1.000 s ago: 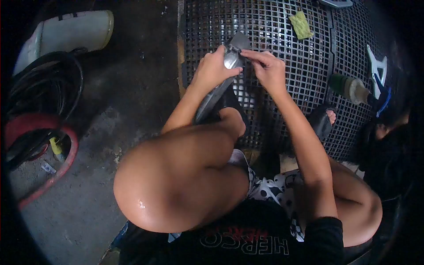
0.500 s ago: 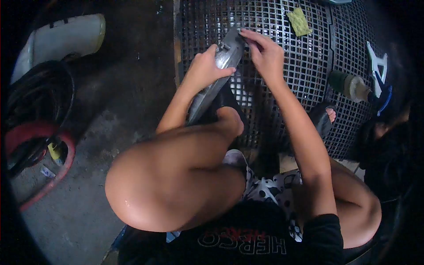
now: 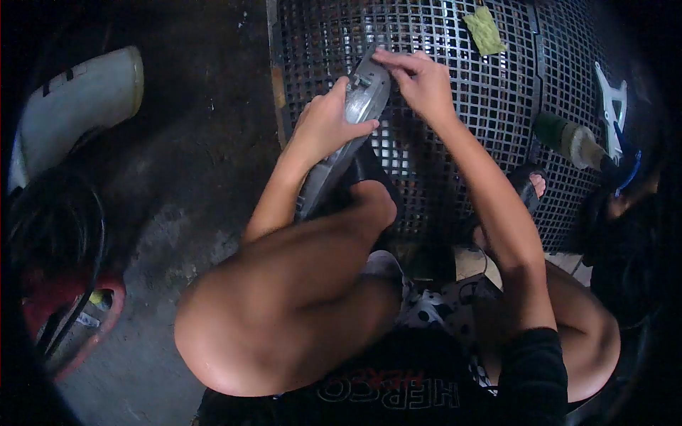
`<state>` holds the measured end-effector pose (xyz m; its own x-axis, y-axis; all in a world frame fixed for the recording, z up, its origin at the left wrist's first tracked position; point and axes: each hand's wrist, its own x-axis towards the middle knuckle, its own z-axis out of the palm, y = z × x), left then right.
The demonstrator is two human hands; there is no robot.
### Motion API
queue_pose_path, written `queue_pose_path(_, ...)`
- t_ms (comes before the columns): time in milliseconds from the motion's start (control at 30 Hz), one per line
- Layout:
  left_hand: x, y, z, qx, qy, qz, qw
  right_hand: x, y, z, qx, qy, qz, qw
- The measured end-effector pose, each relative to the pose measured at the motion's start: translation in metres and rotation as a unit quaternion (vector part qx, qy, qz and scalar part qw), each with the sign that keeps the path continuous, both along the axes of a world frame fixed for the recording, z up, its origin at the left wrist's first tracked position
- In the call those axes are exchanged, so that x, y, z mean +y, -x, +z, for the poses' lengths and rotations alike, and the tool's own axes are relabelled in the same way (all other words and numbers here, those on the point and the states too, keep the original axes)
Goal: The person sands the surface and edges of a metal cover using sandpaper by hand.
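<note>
A long, tapering grey metal-looking part (image 3: 362, 106) slants away from me over the edge of the black grating, with a small raised stud near its far end. Around its middle, my left hand (image 3: 323, 128) is closed, thumb across the top and fingers along the far side. My right hand (image 3: 419, 82) is at the part's far tip, fingertips pressed together against the edge. Whatever those fingertips may hold is hidden. The part's near end passes behind my left forearm and knee.
A yellow sponge-like pad (image 3: 484, 32) lies on the grating (image 3: 490, 106). To the right are a green-and-white bottle (image 3: 568, 138) and a white bracket-like piece (image 3: 612, 106). On the left are a white curved panel (image 3: 82, 106), black hose (image 3: 57, 227) and a red ring-like object (image 3: 106, 337).
My right fingers have shifted slightly left along the part's tip, and the part has turned a little. My left hand keeps its hold. The view has also shifted slightly.
</note>
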<state>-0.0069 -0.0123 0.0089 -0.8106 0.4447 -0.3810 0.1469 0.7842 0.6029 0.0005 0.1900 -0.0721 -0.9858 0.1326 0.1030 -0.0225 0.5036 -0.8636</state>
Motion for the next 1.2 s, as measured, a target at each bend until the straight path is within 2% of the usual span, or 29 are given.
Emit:
queue_pose_path(67,-0.002,-0.002,-0.005,0.027,-0.028,-0.013,0.999,0.0,-0.012,0.02,0.026,0.054,0.095,0.994)
queue_pose_path(167,0.003,0.003,0.0,-0.002,-0.002,-0.03,1.0,0.01,0.009,-0.016,0.082,0.042,0.045,0.995)
queue_pose_path(233,0.004,0.003,-0.002,-0.007,-0.013,-0.029,0.999,0.008,0.013,-0.012,0.064,0.064,0.026,0.996)
queue_pose_path(300,0.003,0.008,-0.003,-0.011,-0.017,-0.03,0.999,0.005,-0.001,-0.002,0.012,0.015,0.059,0.998)
queue_pose_path(367,0.001,0.005,-0.001,0.006,-0.023,-0.042,0.999,0.001,-0.013,0.007,0.007,0.054,0.087,0.995)
queue_pose_path(467,0.003,0.008,-0.007,-0.015,-0.01,-0.048,0.999,0.006,0.007,-0.02,0.05,0.053,0.03,0.997)
queue_pose_path(567,0.0,0.007,-0.006,0.005,-0.011,-0.035,0.999,-0.004,0.001,0.005,-0.002,-0.005,0.015,1.0)
queue_pose_path(633,-0.002,0.008,-0.002,0.003,-0.012,-0.028,1.0,-0.006,-0.009,0.018,0.014,0.016,0.054,0.998)
queue_pose_path(700,-0.002,0.002,0.0,-0.007,-0.016,-0.025,1.0,-0.003,-0.012,0.008,0.048,0.054,0.049,0.996)
queue_pose_path(767,0.004,0.008,0.002,-0.023,0.002,-0.025,0.999,0.003,0.002,-0.004,0.078,0.037,0.021,0.996)
queue_pose_path(833,0.003,0.005,0.003,-0.02,-0.022,-0.016,0.999,0.002,0.005,-0.002,-0.005,-0.018,-0.012,1.0)
queue_pose_path(900,-0.001,0.007,0.005,-0.019,-0.042,-0.004,0.999,-0.01,-0.007,0.004,0.018,0.012,0.003,1.0)
queue_pose_path(967,-0.004,0.004,0.008,-0.018,-0.058,-0.001,0.998,-0.017,-0.02,0.014,0.038,0.093,0.044,0.994)
queue_pose_path(1100,0.001,0.007,0.004,-0.025,-0.071,0.015,0.997,-0.01,0.008,-0.002,0.071,-0.003,0.021,0.997)
queue_pose_path(1200,0.001,0.01,0.01,-0.056,-0.021,0.021,0.998,-0.006,0.015,-0.003,0.008,0.003,-0.001,1.0)
